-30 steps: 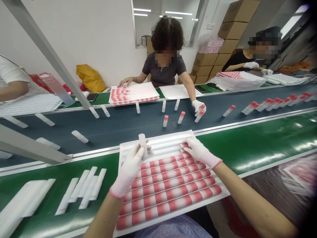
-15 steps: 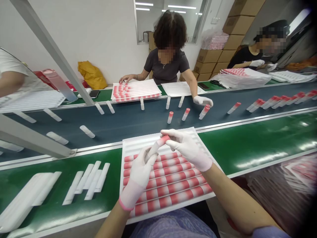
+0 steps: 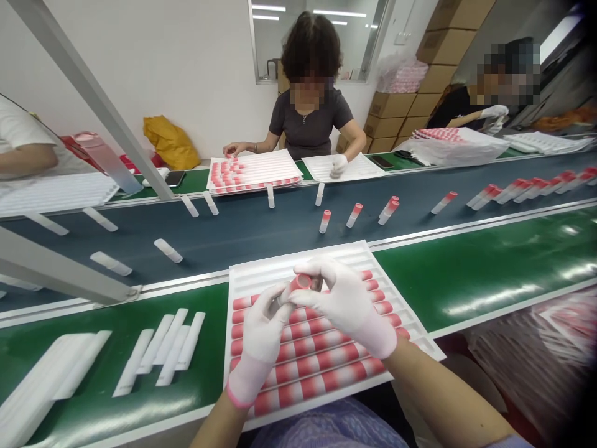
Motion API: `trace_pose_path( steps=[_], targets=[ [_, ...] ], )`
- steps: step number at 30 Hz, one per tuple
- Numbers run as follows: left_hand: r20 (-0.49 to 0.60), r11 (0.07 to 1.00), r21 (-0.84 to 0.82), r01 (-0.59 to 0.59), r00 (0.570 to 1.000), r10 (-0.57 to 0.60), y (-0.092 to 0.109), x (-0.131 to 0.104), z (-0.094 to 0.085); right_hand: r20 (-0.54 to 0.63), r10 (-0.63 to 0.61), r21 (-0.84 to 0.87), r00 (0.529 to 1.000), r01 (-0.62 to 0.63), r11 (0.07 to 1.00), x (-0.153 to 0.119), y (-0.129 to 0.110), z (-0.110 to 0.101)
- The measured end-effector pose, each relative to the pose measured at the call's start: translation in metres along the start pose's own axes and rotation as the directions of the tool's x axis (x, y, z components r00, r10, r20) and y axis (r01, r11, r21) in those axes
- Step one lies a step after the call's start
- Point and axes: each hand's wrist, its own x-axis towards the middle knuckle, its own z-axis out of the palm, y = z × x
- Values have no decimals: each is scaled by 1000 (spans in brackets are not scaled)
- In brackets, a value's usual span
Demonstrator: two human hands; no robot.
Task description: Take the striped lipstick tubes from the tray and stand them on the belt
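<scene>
Shows a yellow bag (image 3: 171, 144) at far left, a dark phone (image 3: 176, 178) just nearer, a window (image 3: 361, 40) in the far wall, cardboard boxes (image 3: 445, 47) stacked right of it.

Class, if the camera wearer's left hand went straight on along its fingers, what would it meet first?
Past the red-ended tube at its fingertips, the left hand would probably meet the right hand first, though depth is unclear.

No text you can read here. Faint small marks on the white tubes (image 3: 134, 362), lower left of your frame, and light print on the black shirt (image 3: 448, 107), upper right: both illegible.
</scene>
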Motion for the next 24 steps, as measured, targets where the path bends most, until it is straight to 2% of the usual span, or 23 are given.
trace_pose_path(
  steps=[3, 8, 14, 18, 21, 24],
  targets=[
    [14, 999, -11, -35, 999, 35, 2, 0, -2, -34, -43, -9, 999, 42, 999, -7, 2, 11],
    [16, 998, -51, -21, 1000, 22, 2, 1, -4, 28, -82, 30, 996, 81, 996, -13, 8, 18],
    [-10, 999, -10, -38, 999, 38, 2, -2, -3, -42, 11, 87, 999, -7, 996, -11, 4, 21],
    [89, 999, -38, -30, 995, 33, -3, 0, -10, 47, 52, 128, 998, -58, 990, -8, 1, 16],
    [190, 997, -71, 16, 982, -2, -4, 4, -16, 162, 8, 136, 987, -31, 990, -7, 2, 10],
    [192, 996, -59, 64, 980, -51, -2, 7, -19, 255, -78, 164, 964, 37, 986, -5, 3, 4]
  ],
)
